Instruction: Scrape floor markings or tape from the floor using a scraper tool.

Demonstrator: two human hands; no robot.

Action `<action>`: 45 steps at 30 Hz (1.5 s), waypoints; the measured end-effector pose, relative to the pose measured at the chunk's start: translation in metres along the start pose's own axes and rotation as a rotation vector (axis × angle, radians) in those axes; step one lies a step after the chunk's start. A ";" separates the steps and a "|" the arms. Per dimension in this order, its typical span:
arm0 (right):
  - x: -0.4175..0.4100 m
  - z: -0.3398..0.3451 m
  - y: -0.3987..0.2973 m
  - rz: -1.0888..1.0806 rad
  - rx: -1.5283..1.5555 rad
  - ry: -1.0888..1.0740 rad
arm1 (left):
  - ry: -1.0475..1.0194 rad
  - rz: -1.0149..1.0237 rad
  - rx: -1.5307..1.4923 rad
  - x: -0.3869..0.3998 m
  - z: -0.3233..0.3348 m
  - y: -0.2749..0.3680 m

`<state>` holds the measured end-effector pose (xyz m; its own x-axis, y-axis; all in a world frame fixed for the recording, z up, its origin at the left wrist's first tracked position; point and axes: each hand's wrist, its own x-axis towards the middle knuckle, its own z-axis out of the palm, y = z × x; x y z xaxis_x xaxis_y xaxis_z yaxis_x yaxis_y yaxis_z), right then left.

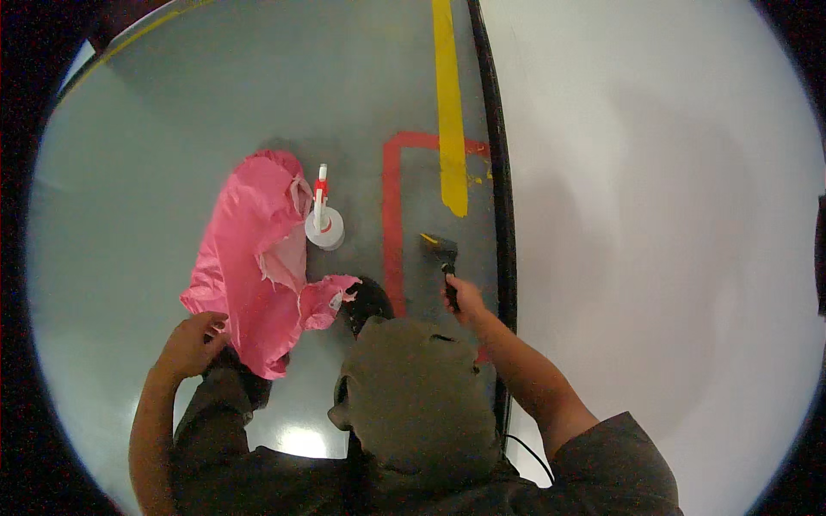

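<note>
My right hand (pixel 464 300) grips the black handle of a wide-bladed scraper (pixel 440 245), its blade over the grey floor. A strip of yellow lies along the blade's far edge. Just beyond it, a yellow floor stripe (pixel 452 116) stops at a ragged end, with small yellow flecks beside it. My left hand (pixel 190 345) hangs loosely curled near my left knee, at the near edge of a torn pink plastic bag (pixel 251 238). Nothing shows in that hand; whether its fingertips touch the bag I cannot tell. A white spray bottle (pixel 325 231) with a red-and-white trigger head stands right of the bag.
Red floor marking (pixel 392 219) forms a corner and runs under the yellow stripe. A black baseboard (pixel 498 193) borders the white wall (pixel 645 226) on my right. My dark shoe (pixel 368 300) is beside the bag's torn end. A thin black cable (pixel 532 451) lies near my right elbow.
</note>
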<state>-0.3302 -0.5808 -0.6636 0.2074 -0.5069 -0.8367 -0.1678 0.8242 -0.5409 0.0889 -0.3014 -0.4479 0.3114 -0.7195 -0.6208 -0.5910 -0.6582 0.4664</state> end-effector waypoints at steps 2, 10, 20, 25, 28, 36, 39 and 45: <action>0.001 -0.005 0.008 -0.023 -0.075 0.024 | 0.001 0.023 0.009 0.001 0.002 -0.005; -0.003 0.030 -0.047 0.055 0.153 -0.013 | 0.009 -0.009 -0.012 0.000 0.002 0.004; 0.033 0.035 -0.041 -0.078 0.230 0.089 | -0.026 -0.006 -0.037 0.008 0.008 0.000; 0.017 0.038 -0.036 -0.029 0.293 0.022 | -0.001 -0.015 -0.054 0.000 0.004 -0.005; 0.003 0.036 -0.033 0.061 0.174 0.058 | -0.008 -0.042 -0.061 0.001 0.010 -0.011; 0.040 0.036 -0.075 0.036 0.221 0.027 | -0.025 -0.048 -0.032 0.000 0.000 -0.006; 0.005 0.049 -0.044 0.035 0.053 0.021 | -0.033 -0.046 -0.047 0.007 0.006 -0.011; 0.049 0.058 -0.068 -0.022 0.095 0.040 | -0.064 -0.055 -0.042 0.005 0.008 -0.003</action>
<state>-0.2531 -0.6474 -0.6625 0.1710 -0.5334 -0.8284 -0.0714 0.8319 -0.5504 0.0865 -0.3011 -0.4575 0.2931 -0.6674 -0.6846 -0.5420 -0.7059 0.4560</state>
